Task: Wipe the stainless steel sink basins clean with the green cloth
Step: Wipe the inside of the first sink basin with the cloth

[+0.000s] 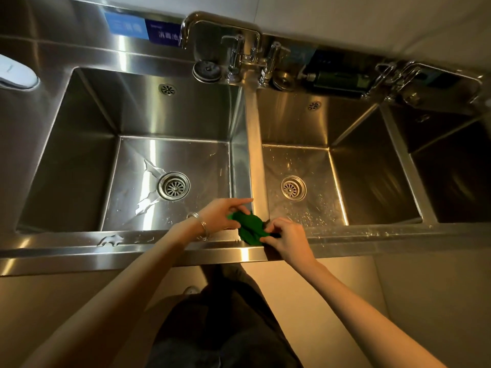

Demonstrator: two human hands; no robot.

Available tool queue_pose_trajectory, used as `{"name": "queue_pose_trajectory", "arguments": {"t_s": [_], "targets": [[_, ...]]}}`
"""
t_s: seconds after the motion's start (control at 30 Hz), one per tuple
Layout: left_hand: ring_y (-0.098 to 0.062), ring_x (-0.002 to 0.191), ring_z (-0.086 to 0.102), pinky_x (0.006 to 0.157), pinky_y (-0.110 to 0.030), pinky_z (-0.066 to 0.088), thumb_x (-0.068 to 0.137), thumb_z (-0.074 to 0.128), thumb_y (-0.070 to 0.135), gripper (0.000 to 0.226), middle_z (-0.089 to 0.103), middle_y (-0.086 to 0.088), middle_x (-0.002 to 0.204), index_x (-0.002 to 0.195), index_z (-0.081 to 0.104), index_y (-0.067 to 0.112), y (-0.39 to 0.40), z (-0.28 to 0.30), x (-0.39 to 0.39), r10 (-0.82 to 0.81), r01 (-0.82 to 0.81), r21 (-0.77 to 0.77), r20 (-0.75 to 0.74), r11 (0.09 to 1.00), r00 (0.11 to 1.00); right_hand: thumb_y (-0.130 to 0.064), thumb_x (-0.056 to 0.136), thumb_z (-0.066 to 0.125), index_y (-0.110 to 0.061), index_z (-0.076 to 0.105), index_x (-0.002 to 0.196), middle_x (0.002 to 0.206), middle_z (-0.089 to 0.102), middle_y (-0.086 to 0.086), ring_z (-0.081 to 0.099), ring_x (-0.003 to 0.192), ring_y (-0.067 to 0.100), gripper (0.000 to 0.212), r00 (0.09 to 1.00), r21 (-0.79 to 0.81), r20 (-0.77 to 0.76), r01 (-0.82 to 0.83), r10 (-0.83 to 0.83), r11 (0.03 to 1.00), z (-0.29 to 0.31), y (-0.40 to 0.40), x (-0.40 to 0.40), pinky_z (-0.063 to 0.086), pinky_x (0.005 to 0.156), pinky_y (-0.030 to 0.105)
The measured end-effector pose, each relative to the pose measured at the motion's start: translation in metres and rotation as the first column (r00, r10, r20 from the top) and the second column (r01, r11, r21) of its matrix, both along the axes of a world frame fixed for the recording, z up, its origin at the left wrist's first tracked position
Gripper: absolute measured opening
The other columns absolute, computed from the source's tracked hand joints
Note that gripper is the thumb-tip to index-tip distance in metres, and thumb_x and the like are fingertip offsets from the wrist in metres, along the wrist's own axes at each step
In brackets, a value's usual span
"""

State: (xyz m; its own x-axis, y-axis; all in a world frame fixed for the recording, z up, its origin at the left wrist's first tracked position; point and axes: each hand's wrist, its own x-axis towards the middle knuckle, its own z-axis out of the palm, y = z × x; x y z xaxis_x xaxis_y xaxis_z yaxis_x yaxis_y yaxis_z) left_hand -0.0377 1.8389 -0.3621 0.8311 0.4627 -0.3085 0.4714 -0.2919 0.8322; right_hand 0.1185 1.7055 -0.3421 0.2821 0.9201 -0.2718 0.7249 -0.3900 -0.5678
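Note:
A bunched green cloth [249, 227] lies on the front rim of the steel sink, at the foot of the divider [253, 134] between the left basin [87, 144] and the middle basin [353, 168]. My left hand [221, 213], with bracelets on the wrist, holds the cloth's left end with the index finger stretched out. My right hand [285, 236] pinches the cloth's right end. Water streaks lie on the left basin's floor and droplets on the middle one's.
A swivel faucet [210, 22] with its taps [239, 58] stands behind the divider. Two drain plugs [206, 71] and a dark bottle [337, 82] lie on the back ledge. A third basin [451, 166] is at far right, a white object [14, 75] at far left.

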Motion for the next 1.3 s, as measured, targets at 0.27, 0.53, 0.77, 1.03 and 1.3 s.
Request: {"name": "queue_pose_trajectory", "arguments": {"t_s": [0.27, 0.53, 0.77, 1.03, 1.3], "targets": [[-0.019, 0.107, 0.054, 0.089, -0.032, 0.048, 0.078, 0.046, 0.014, 0.035, 0.065, -0.010, 0.109, 0.104, 0.070, 0.011, -0.020, -0.006, -0.101, 0.184, -0.219, 0.484, 0.120, 0.847, 0.976, -0.027, 0.077, 0.074, -0.013, 0.069, 0.099, 0.101, 0.068, 0.003, 0.060, 0.096, 0.020, 0.027, 0.927, -0.124, 0.079, -0.355, 0.366, 0.927, 0.011, 0.037, -0.036, 0.045, 0.085, 0.029], [-0.031, 0.111, 0.052, 0.093, -0.042, 0.046, 0.069, 0.057, -0.013, 0.039, 0.064, -0.015, 0.107, 0.102, 0.068, 0.005, -0.038, -0.015, -0.206, 0.693, -0.665, 0.535, 0.190, 0.520, 0.695, -0.026, 0.078, 0.073, -0.011, 0.068, 0.100, 0.101, 0.067, 0.007, 0.059, 0.097, 0.023, 0.027, 0.833, -0.112, 0.043, -0.545, 0.552, 0.831, 0.008, 0.087, -0.127, 0.043, 0.083, 0.032], [-0.035, 0.119, 0.046, 0.103, -0.038, 0.034, 0.071, 0.050, 0.003, 0.044, 0.059, -0.019, 0.118, 0.113, 0.063, 0.001, -0.036, -0.008, -0.268, 0.785, -0.674, 0.580, 0.092, 0.458, 0.612, -0.023, 0.078, 0.072, -0.009, 0.067, 0.095, 0.099, 0.066, 0.010, 0.059, 0.095, 0.027, 0.023, 0.749, -0.039, 0.055, -0.659, 0.660, 0.751, 0.005, 0.132, -0.224, 0.038, 0.073, 0.031], [-0.034, 0.125, 0.042, 0.106, -0.037, 0.030, 0.073, 0.060, -0.014, 0.051, 0.054, -0.019, 0.126, 0.122, 0.057, -0.001, -0.055, 0.000, -0.297, 0.856, -0.708, 0.595, 0.064, 0.380, 0.513, -0.026, 0.077, 0.071, -0.012, 0.055, 0.103, 0.103, 0.065, 0.013, 0.059, 0.096, 0.033, 0.034, 0.666, -0.043, 0.076, -0.741, 0.742, 0.670, 0.002, 0.164, -0.292, 0.038, 0.069, 0.032], [-0.030, 0.132, 0.037, 0.110, -0.036, 0.026, 0.077, 0.059, -0.011, 0.054, 0.049, -0.017, 0.134, 0.129, 0.050, 0.001, -0.056, 0.005, -0.301, 0.918, -0.771, 0.568, 0.066, 0.288, 0.392, -0.030, 0.077, 0.072, -0.016, 0.065, 0.109, 0.109, 0.061, 0.009, 0.056, 0.103, 0.028, 0.035, 0.579, 0.003, 0.118, -0.813, 0.807, 0.583, -0.009, 0.196, -0.349, 0.046, 0.080, 0.033]]}}
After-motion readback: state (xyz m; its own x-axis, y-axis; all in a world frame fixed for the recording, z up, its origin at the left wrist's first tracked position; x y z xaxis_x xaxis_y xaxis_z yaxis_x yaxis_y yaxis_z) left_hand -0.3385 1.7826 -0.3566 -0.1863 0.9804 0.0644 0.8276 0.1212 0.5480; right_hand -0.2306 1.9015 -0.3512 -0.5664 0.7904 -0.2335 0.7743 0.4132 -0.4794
